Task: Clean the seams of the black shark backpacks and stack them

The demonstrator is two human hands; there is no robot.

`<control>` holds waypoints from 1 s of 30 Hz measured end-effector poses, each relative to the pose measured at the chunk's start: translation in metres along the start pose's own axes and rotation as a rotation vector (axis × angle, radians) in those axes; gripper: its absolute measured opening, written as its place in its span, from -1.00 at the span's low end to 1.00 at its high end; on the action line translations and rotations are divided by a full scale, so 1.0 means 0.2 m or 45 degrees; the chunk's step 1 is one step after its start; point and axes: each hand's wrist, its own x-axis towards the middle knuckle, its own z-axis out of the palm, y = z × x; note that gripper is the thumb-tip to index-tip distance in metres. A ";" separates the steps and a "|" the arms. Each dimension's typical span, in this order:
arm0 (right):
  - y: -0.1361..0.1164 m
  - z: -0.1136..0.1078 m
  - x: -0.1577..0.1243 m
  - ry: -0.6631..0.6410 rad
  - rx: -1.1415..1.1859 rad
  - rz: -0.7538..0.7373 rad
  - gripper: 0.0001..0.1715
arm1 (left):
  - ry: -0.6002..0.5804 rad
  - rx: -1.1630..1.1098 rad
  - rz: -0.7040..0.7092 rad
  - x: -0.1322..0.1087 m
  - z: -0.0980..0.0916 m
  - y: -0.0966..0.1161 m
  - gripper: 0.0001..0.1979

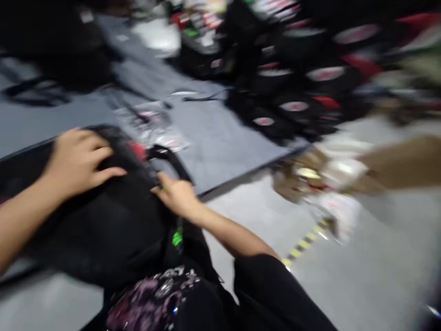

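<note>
A large black bag [110, 220], apparently a backpack, lies on the grey table's near edge and over my lap. My left hand [77, 158] rests on its upper side, fingers lightly bent and thumb stretched out, holding nothing. At the bag's right end, my right hand [177, 195] is closed in a pinch near the bag's edge; what lies between its fingers is too blurred to make out. A black loop handle [170, 161] curves up just beyond that hand. Beside it shows a small red patch [137, 151]. Below the right hand hangs a bright green tag [177, 236].
Clear plastic packets [155, 124] lie on the grey table [220, 151] past the bag. Black bags with oval labels [275, 110] are piled at the back right. A cardboard box [403, 161] and plastic wrapping [339, 211] lie on the floor by yellow-black tape [303, 243].
</note>
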 end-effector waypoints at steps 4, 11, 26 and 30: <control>0.20 -0.05 0.02 0.281 0.638 0.041 -0.40 | -0.412 0.449 0.082 -0.08 0.02 0.09 -0.30; 0.12 -0.06 -0.05 0.343 1.380 0.098 -0.06 | -0.427 0.402 0.134 -0.09 0.07 0.25 -0.40; 0.10 0.18 -0.17 0.514 1.067 0.109 -0.70 | -0.376 0.324 0.181 -0.22 0.23 0.36 -0.63; 0.08 0.19 -0.14 0.563 1.040 0.027 -0.73 | -0.302 0.346 0.194 -0.27 0.27 0.38 -0.74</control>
